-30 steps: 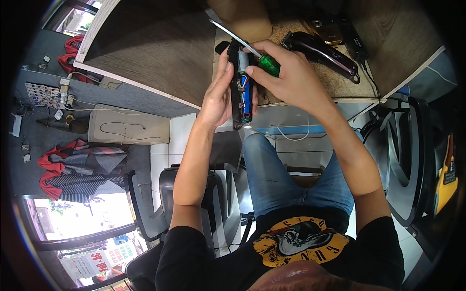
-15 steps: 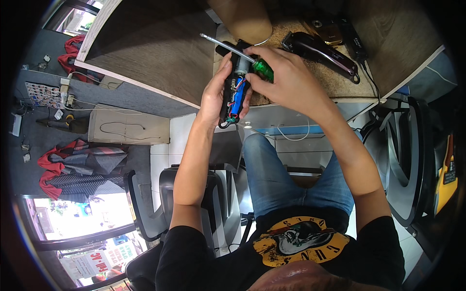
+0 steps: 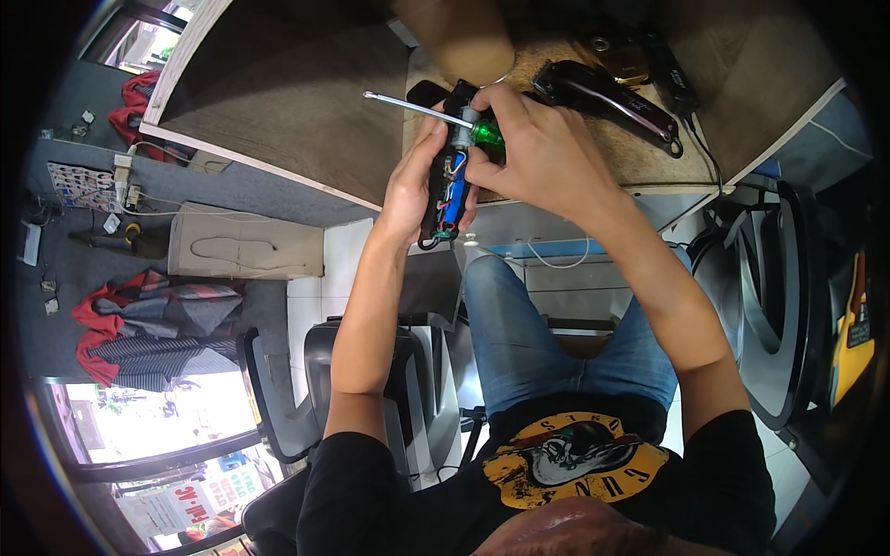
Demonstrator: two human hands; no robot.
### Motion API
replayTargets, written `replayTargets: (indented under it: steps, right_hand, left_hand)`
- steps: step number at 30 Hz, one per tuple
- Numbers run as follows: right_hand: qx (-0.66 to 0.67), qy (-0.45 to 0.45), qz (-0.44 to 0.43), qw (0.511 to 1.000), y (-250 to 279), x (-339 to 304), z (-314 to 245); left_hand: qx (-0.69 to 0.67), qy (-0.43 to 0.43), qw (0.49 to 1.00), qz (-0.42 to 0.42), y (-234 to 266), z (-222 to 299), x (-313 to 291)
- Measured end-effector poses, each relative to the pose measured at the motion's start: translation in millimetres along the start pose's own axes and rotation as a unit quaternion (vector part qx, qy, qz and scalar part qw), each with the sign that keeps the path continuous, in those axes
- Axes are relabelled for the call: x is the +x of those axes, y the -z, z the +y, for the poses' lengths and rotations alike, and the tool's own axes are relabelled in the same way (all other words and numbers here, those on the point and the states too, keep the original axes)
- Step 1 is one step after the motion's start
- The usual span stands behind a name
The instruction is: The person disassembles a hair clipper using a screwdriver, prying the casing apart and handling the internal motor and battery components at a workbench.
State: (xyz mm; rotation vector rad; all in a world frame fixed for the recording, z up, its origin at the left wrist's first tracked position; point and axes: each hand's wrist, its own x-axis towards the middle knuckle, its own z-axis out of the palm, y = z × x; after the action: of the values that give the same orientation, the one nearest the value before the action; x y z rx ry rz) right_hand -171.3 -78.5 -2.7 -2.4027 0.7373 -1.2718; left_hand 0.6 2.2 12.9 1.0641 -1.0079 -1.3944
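In my left hand [image 3: 408,188] lies an opened hair clipper [image 3: 428,217], its black shell wrapped by my fingers. A blue battery [image 3: 453,199], a grey motor and thin red and white wires show inside it. My right hand [image 3: 542,153] is closed around the green handle of a screwdriver [image 3: 413,104], whose metal shaft points left across the clipper's upper end. Its tip is in the air, past my left fingers. The right thumb and fingertips are close to the motor; whether they touch it I cannot tell.
On the worn wooden shelf [image 3: 528,69] rest a dark, shiny hair clipper [image 3: 616,107], a gold-and-dark clipper [image 3: 626,63] and a black corded device [image 3: 669,79]. A tan cylinder [image 3: 454,42] stands at the back. Wooden side panels flank the shelf; black chairs stand left and right.
The screwdriver has swung flatter, its tip moving left and slightly nearer me. Less of its green handle shows. The opened clipper has shifted a little nearer me.
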Motion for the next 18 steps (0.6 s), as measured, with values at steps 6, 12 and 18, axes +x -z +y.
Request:
replayTargets:
  steps: [6,12,18]
  right_hand:
    - [-0.018,0.000,-0.001,1.000,0.9,-0.2,-0.1]
    - [0.049,-0.008,-0.030,0.998,5.0,2.9,1.2]
    - [0.040,-0.029,-0.072,0.996,11.1,5.0,6.8]
  left_hand:
    - [-0.011,-0.004,1.000,-0.021,4.1,-1.4,0.3]
    - [-0.074,0.027,0.997,-0.022,14.0,-4.2,-0.8]
    - [-0.015,0.011,0.999,-0.034,7.6,0.8,0.4]
